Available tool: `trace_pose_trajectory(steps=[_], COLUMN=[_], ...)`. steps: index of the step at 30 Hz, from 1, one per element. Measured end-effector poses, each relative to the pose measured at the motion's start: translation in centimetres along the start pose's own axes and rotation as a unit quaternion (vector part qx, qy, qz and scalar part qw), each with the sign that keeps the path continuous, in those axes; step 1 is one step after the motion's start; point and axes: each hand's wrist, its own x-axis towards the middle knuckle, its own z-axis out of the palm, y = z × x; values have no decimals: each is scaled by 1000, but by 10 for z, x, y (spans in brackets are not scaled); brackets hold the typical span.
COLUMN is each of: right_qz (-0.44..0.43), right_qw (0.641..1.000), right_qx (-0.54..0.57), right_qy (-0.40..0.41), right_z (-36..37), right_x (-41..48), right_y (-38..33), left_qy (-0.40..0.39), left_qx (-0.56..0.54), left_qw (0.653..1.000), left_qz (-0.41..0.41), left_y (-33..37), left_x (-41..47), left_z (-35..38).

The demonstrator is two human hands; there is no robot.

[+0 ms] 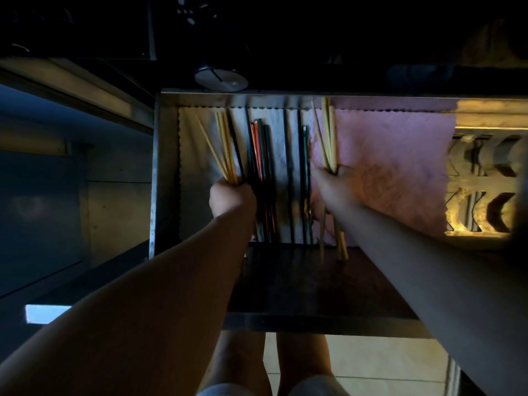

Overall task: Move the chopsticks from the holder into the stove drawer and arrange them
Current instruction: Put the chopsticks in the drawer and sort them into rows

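Observation:
The metal stove drawer [165, 172] stands pulled out, lined with a white cloth [191, 144] and a pink cloth [385, 167]. My left hand [231, 198] grips a bundle of yellow wooden chopsticks [224, 147] over the white cloth, their tips fanning away from me. My right hand [337, 187] grips another bundle of yellow chopsticks [327, 132] at the pink cloth's left edge; their lower ends stick out below my wrist. Between my hands lie red, green and black chopsticks [261, 155] and further dark chopsticks [304, 167], roughly parallel on the white cloth.
A round metal knob [221, 78] sits just beyond the drawer's far wall. A slotted rack section [483, 178] lit yellow fills the drawer's right end. The dark drawer front [314, 287] lies near me, my legs below it. The scene is dim.

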Motion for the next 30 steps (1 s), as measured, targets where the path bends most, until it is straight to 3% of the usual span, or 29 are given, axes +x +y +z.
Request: trace_pose_trajectory(steps=[7,19,23,30], right_qz=[-19,-12,-14,10], right_qw=[997,990,982,943], right_qx=[56,139,178,296], right_qy=[-52,-21,-55,-150], right_z=[-7,-20,-25,-30], right_x=[-16,-9,-10,-25], right_y=[-5,-2,1,-7], left_qy=[-30,-103,-108,-163], left_qx=[-35,-25,8,-1], left_qw=[999,994,991,985], left_qz=[-2,40,74,63], left_y=[12,14,14,14], left_x=[-20,-35,-47,-51], left_z=[14,36,38,27])
